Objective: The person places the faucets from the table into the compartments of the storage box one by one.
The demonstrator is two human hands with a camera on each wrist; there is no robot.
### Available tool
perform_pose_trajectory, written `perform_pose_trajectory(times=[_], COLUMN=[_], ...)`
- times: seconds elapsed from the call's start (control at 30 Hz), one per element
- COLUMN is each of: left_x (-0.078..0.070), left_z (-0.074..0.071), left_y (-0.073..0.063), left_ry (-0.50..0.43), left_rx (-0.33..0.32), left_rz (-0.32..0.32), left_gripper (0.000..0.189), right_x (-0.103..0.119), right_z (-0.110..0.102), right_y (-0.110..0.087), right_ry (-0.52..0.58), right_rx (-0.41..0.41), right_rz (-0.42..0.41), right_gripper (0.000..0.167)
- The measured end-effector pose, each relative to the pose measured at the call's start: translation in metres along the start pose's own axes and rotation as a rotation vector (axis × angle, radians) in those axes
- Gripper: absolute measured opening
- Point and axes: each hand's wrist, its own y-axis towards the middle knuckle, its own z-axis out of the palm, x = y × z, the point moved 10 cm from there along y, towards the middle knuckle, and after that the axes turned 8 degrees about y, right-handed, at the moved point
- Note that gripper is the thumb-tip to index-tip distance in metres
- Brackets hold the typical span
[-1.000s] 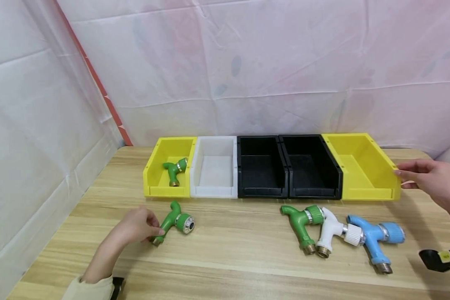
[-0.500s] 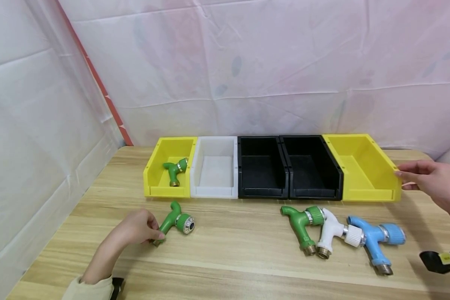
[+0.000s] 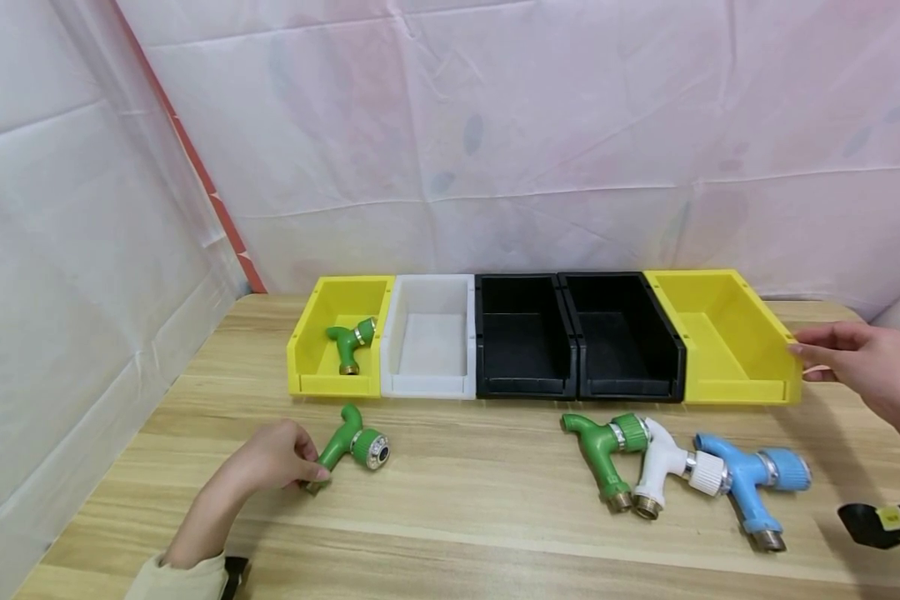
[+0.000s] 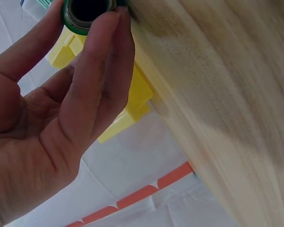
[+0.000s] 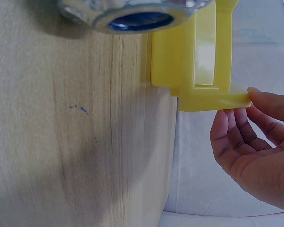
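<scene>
My left hand pinches the threaded brass end of a green tap that lies on the table at the left. In the left wrist view, thumb and fingers close around the tap's round open end; the rest of it is mostly out of sight. At the far right, my right hand holds the outer side wall of the large yellow bin. Seen from the right wrist, the thumb is at the wall's top edge and the other fingertips touch its outer face.
Left to right stand a yellow bin with a green tap inside, a white bin, and two black bins. Before them lie a green tap, a white tap and a blue tap. White cloth hangs behind.
</scene>
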Motion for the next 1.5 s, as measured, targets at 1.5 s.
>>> perform_pose_trajectory(times=[1.5], left_x=[0.007], left_z=[-0.006], left_y=[-0.001], left_ry=[-0.126], left_rx=[-0.015], left_rz=[0.013], left_gripper=[0.015], right_x=[0.002], right_z=[0.000], right_y=[0.000], right_ry=[0.051], right_rx=[0.023], right_rz=[-0.011], right_gripper=[0.019])
